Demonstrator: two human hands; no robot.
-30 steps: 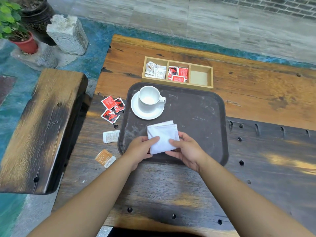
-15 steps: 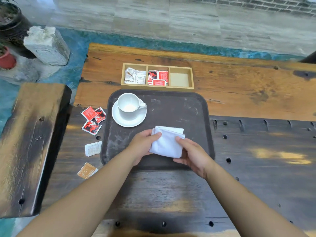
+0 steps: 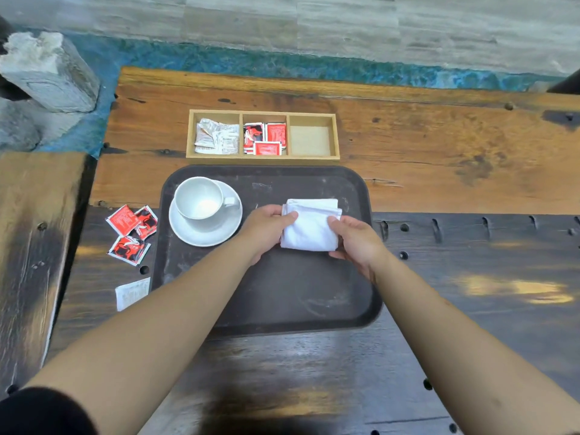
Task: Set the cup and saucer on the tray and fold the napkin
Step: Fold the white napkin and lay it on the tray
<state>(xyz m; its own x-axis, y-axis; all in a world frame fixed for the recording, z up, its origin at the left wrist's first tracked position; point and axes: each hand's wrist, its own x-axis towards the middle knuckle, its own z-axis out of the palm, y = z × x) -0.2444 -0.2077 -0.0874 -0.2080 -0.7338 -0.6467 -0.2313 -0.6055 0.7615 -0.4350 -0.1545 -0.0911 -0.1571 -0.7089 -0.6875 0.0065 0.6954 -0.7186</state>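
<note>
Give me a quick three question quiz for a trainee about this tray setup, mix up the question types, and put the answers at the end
1. True or false: the cup stands on the saucer, on the tray.
2. Which compartment of the wooden box holds no packets? A) left B) middle C) right
3. Fill in: the left hand and the right hand both grip the folded white ____.

Key
1. True
2. C
3. napkin
</note>
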